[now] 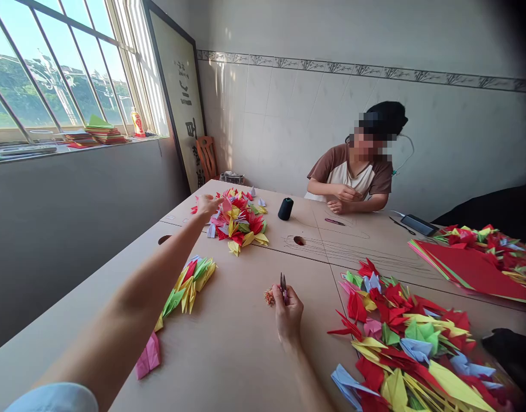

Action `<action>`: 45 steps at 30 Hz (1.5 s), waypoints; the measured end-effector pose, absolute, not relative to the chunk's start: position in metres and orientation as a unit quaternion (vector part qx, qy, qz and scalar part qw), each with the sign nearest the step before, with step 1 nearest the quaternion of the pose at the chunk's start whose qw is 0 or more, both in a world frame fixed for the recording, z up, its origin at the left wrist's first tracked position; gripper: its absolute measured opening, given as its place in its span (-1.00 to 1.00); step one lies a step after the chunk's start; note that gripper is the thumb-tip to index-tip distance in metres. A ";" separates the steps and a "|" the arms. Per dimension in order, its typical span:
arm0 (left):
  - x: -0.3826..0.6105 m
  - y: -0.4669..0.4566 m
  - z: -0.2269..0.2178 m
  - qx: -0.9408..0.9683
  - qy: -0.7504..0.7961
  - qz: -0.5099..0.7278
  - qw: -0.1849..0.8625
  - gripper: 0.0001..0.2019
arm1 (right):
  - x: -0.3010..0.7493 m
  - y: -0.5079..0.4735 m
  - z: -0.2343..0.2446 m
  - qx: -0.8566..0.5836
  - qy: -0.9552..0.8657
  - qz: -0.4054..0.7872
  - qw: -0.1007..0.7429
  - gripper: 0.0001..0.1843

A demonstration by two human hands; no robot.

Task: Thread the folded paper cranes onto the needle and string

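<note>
Stretched far forward, my left hand (208, 205) is at the near-left side of a pile of folded paper pieces (241, 220). Its fingertips are pinched together at a pink folded paper piece (226, 206). My right hand (289, 312) is closed around a small pair of scissors (284, 286), blades pointing up and away. A clump of small reddish-orange bits (269, 297) shows beside its thumb; I cannot tell if it is held. Under my left forearm lies a row of folded yellow, green, red and pink papers (194, 283), partly hidden by the arm.
A big heap of folded papers (400, 337) covers the right side, with flat red sheets (473, 269) behind it. A dark thread spool (285, 209) stands mid-table. Long threads cross the tabletop near a hole (299, 241). Another person (352, 166) sits opposite, hands together.
</note>
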State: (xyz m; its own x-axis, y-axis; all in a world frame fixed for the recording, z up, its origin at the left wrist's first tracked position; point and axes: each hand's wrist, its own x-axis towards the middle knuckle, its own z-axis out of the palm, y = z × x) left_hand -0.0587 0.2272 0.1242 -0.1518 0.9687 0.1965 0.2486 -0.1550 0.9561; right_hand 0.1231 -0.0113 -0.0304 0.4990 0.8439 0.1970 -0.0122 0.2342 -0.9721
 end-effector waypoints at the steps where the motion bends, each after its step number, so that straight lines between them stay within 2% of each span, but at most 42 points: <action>1: -0.062 0.223 0.125 0.553 0.565 0.507 0.343 -0.71 | 0.123 -0.012 -0.030 -0.536 -0.390 0.311 0.681 -0.66; 7: -0.113 0.173 0.120 0.589 0.579 0.430 0.364 -0.70 | 0.123 -0.012 -0.029 -0.543 -0.397 0.295 0.678 -0.65; 15: -0.201 0.080 0.091 0.585 0.675 0.355 0.275 -0.54 | 0.124 -0.013 -0.032 -0.537 -0.396 0.299 0.682 -0.67; 24: -0.189 0.012 0.052 0.581 0.675 0.319 0.324 -0.36 | 0.122 -0.014 -0.028 -0.537 -0.396 0.296 0.683 -0.68; 32: -0.186 0.073 0.051 0.641 0.658 0.285 0.272 -0.38 | 0.121 -0.014 -0.030 -0.536 -0.391 0.299 0.686 -0.68; 34: -0.183 0.104 0.049 0.663 0.635 0.262 0.296 -0.41 | 0.122 -0.014 -0.031 -0.539 -0.393 0.296 0.684 -0.68; 38: -0.170 0.156 0.044 0.743 0.547 0.127 0.364 -0.55 | 0.122 -0.014 -0.030 -0.536 -0.392 0.294 0.688 -0.67; 41: -0.161 0.174 0.043 0.803 0.507 0.019 0.313 -0.60 | 0.121 -0.014 -0.028 -0.527 -0.390 0.300 0.693 -0.66; 45: -0.159 0.181 0.044 0.817 0.500 -0.017 0.286 -0.61 | 0.121 -0.013 -0.027 -0.539 -0.387 0.287 0.691 -0.67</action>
State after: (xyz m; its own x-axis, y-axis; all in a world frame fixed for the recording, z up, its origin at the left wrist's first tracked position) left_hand -0.1594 0.1812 0.0441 0.5000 0.8071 -0.3138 0.8267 -0.3370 0.4505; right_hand 0.1206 -0.0133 -0.0268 0.5359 0.8138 0.2248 0.0207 0.2536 -0.9671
